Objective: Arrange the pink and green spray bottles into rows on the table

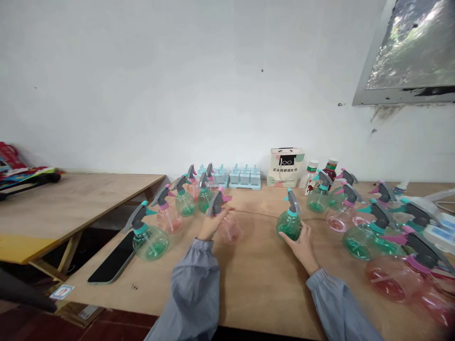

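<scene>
My left hand (213,222) is closed around the neck of a pink spray bottle (230,231), whose grey and pink trigger head shows above the fingers. The bottle's body looks a little blurred. My right hand (301,240) grips a green spray bottle (288,223) low on its round body, with the thumb across the front. This bottle has a grey and turquoise head and tilts slightly. Left of my left hand stand several more spray bottles, among them a green one (151,244) beside a phone and a pink one (169,219).
Several spray bottles, including a large pink one (389,279), crowd the right side. A black-screened phone (113,259) lies at the left. Behind are pale blue popsicle moulds (245,177), a paper bag (284,170) and a white-capped drink bottle (312,175). Another table (88,203) stands left.
</scene>
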Tool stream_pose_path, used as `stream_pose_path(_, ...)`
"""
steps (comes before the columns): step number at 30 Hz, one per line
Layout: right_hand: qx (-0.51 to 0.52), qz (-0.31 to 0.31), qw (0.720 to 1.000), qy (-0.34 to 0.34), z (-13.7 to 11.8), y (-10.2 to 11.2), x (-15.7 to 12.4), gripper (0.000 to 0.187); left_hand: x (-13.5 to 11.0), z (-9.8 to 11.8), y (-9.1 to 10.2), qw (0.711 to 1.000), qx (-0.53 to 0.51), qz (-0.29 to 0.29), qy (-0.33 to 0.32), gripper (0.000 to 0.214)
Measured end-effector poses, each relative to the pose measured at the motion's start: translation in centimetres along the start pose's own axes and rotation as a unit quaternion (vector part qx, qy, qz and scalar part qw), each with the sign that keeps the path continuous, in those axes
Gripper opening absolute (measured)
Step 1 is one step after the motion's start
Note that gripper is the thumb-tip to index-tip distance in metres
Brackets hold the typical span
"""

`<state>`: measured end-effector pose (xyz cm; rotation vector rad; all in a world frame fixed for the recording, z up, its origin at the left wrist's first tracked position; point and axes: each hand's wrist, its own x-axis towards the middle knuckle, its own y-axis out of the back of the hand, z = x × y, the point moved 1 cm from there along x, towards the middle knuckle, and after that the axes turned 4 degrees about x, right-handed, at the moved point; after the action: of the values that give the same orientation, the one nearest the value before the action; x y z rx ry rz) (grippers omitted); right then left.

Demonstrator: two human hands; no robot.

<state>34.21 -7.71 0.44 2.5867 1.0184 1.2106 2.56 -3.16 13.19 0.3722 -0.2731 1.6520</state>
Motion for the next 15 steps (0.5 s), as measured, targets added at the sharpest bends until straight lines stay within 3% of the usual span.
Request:
stream_pose_path(3,0.006,-0.004,1.000,0.001,-0.1,0.0,0.0,0.104,1.3,-0.7,3.5,0.989,0.064,0.129,-0.024,0.038)
stream_pose_path(6,0.006,-0.002,1.000,0.000,0.0,-0.1,-0.1,0.103,2.4,-1.7,5.8,0.974,0.097,0.202,-0.022,0.029)
stream_pose_path(9,0.009,0.004,1.000,0.005,0.1,-0.2,-0.1,0.104,3.2,-2.4,6.8,0.966,0.112,0.232,-0.031,0.025)
stream_pose_path(15,0.011,-0.003,1.000,0.009,0.1,-0.2,0.0,0.104,5.2,-3.0,6.7,0.961,0.139,0.237,-0.016,0.019)
